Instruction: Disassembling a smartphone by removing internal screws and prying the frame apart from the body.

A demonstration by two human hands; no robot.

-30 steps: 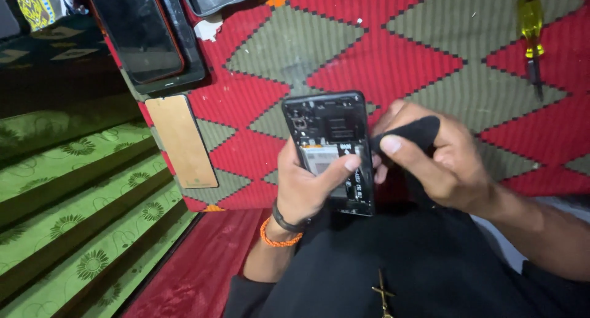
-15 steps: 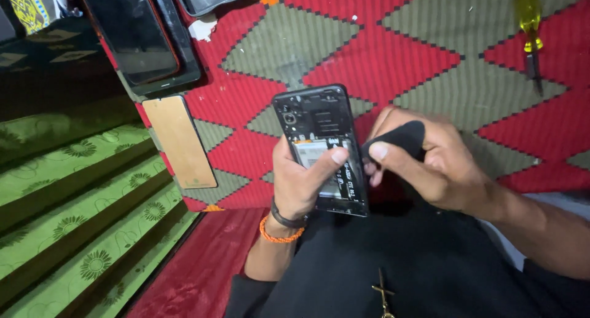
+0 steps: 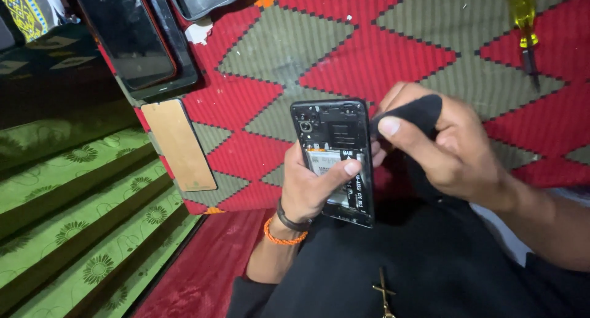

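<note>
Left hand (image 3: pixel 313 192) wrapped around an opened phone (image 3: pixel 337 158) from its left side, thumb laid across the pale battery label, fingers hidden behind the frame. Held upright over the lap, long axis running away from the body, camera end farthest, lower end tilted slightly toward the right. Right hand (image 3: pixel 452 149) just beside the phone's upper right edge, thumb and forefinger pinched shut on a fold of black cloth (image 3: pixel 409 114), the cloth's tip touching or nearly touching the frame near the top corner; cannot tell which. Nearer to that edge than anything else, coming at it from the right, across the short axis. Phone back cover off: matte black plastic shields, a small round lens at top left, glossy dark rim. Cloth soft, dull, trailing down toward the dark trousers. Orange beaded bracelet (image 3: pixel 284 237) and a dark band on the left wrist. Underneath, a woven mat (image 3: pixel 369 53) in red and olive diamonds, coarse stepped weave. Tan rectangular panel (image 3: pixel 178 144) flat on the mat to the left, well apart; beyond it a dark glossy tablet (image 3: pixel 132 38). Yellow-handled screwdriver (image 3: pixel 523 23) far up at right, shaft pointing toward the body. Green flower-patterned fabric (image 3: pixel 86 195) along the left.
</note>
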